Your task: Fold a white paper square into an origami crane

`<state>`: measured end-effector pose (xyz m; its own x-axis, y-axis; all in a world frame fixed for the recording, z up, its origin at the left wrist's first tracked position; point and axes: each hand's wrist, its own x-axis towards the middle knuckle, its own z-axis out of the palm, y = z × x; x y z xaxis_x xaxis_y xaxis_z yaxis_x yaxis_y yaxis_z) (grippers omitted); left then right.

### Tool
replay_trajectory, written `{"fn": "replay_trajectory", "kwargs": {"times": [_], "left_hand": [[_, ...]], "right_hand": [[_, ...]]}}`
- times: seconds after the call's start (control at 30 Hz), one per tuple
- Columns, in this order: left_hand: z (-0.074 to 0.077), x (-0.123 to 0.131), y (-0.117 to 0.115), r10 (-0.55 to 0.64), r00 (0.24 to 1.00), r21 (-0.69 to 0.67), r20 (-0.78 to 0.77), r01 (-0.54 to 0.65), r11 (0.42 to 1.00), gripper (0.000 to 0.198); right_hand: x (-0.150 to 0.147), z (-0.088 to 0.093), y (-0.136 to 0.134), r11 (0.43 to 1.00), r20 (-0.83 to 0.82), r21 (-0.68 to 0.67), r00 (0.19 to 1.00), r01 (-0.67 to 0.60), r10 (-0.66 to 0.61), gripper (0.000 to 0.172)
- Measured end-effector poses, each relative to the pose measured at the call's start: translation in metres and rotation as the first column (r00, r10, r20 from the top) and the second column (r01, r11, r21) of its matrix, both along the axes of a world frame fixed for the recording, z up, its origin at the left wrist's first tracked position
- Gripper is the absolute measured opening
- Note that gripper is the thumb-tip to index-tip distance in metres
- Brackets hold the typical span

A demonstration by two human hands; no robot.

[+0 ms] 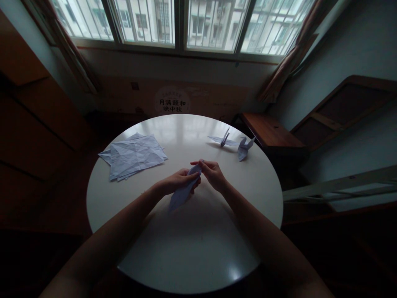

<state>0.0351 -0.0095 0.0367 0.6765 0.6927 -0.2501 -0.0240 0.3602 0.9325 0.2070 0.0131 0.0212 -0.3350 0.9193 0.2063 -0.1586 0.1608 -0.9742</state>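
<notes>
Above the middle of the round white table [192, 248], a folded piece of pale paper [181, 195] slants between my hands. My left hand [178, 181] grips it around the middle, thumb on top, with its lower pointed end sticking out towards me. At the upper end, my right hand [212, 171] pinches the tip between thumb and fingers. The fold under the fingers is partly hidden. Two folded paper cranes, one with its wings spread [223, 140] and one more upright [244, 150], stand at the table's far right.
A stack of creased paper sheets [136, 157] lies on the left of the table. Beyond the table are a long cardboard panel with printed writing [204, 97] and barred windows. A low wooden bench [273, 130] stands at the right, and wooden cabinets [31, 120] at the left.
</notes>
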Motion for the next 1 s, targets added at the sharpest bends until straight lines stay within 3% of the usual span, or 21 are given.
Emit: {"fn": "replay_trajectory", "kwargs": {"times": [0.23,0.5,0.7,1.0], "left_hand": [[-0.001,0.0,0.0,0.005,1.0,0.02,-0.001,-0.005,1.0,0.058],[0.0,-0.002,0.0,-0.002,1.0,0.039,0.022,0.002,0.999,0.064],[-0.001,-0.002,0.001,-0.007,1.0,0.031,0.001,0.007,0.999,0.065],[0.001,-0.002,0.0,-0.015,1.0,0.012,-0.006,0.015,1.0,0.062]], "right_hand": [[0.001,-0.003,0.001,0.999,-0.025,-0.017,0.999,-0.049,0.048,0.042],[-0.003,0.008,-0.005,0.983,-0.187,-0.09,0.973,-0.157,0.139,0.04],[-0.002,0.008,-0.004,0.987,-0.233,-0.095,0.967,-0.132,0.107,0.033],[0.0,0.011,-0.003,0.992,-0.177,-0.077,0.98,-0.105,0.09,0.03]]}}
